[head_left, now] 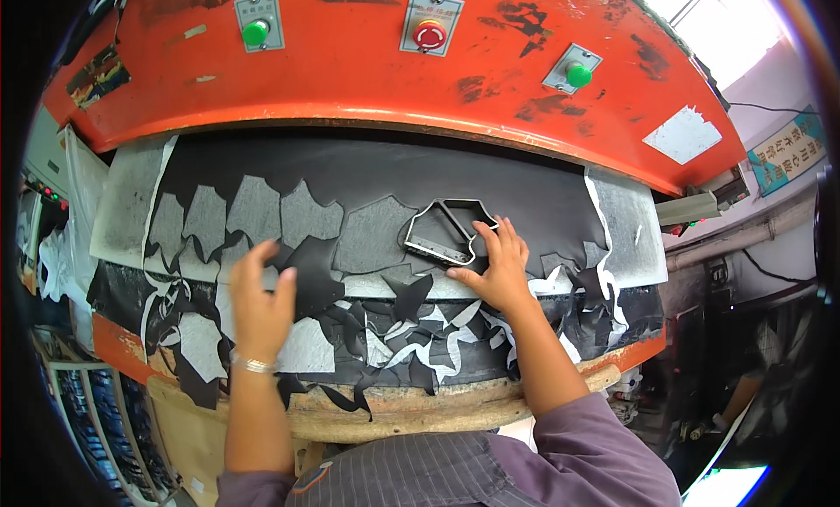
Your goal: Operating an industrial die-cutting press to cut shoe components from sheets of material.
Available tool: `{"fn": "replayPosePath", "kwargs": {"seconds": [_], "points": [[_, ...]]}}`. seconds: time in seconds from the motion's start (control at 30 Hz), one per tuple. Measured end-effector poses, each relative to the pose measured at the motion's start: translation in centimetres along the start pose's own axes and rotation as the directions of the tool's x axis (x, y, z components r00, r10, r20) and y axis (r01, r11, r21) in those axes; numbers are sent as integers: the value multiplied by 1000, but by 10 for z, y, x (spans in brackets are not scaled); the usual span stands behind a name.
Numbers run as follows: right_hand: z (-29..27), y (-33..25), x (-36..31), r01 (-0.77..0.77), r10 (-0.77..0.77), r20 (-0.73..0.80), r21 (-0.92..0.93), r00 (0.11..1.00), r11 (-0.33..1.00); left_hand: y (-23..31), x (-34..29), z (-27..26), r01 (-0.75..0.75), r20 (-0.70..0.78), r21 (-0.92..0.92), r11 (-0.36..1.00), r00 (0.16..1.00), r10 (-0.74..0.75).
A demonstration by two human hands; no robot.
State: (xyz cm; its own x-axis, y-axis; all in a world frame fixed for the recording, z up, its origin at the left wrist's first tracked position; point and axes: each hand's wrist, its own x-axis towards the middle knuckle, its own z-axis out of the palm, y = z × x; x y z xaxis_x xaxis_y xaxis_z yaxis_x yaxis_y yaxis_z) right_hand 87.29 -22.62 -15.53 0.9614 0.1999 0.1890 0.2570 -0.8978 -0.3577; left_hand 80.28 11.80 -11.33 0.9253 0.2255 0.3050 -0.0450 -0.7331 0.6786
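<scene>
The right hand lies palm down with its fingers spread and nearly flat, pressing on the black sheet just beside a metal cutting die; its fingertips touch the die's right end, and nothing is closed in its grip. The die is an open steel outline, roughly a stretched polygon. Its long axis runs left to right with a slight tilt, the left end lower and nearer the person and the right end farther, toward the press. It lies flat on the sheet, just left of and beyond the right hand's fingers.

The left hand is well apart from the die, to its left. Its fingers are curled loosely around the edge of a black cut piece, thumb and fingertips touching the material; whether it pinches the piece or only rests on it cannot be told. A metal bracelet sits at its wrist.

Grey cut-out shapes show in a row along the sheet on the desk, and black scrap strips lie tangled between the two hands. Above everything hangs the orange press head, with two green buttons and a red button.
</scene>
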Motion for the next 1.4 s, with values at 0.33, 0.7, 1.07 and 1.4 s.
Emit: {"fn": "replayPosePath", "kwargs": {"seconds": [0.33, 0.7, 1.07, 1.4], "points": [[7, -6, -9, -8, 4, -139, -27, 990, 1000, 39, 0, 129, -231, 252, -113, 966, 934, 253], [9, 6, -6, 114, -117, -132, -31, 984, 993, 37, 1, 125, -331, 275, -69, 941, 900, 337], [10, 6, -4, 132, -139, -168, -54, 976, 990, 35, 1, 131, -344, 188, -137, 929, 911, 366], [10, 10, -7, 132, -141, -156, -69, 978, 989, 36, 1, 131, -335, 194, -145, 931, 913, 359]]}}
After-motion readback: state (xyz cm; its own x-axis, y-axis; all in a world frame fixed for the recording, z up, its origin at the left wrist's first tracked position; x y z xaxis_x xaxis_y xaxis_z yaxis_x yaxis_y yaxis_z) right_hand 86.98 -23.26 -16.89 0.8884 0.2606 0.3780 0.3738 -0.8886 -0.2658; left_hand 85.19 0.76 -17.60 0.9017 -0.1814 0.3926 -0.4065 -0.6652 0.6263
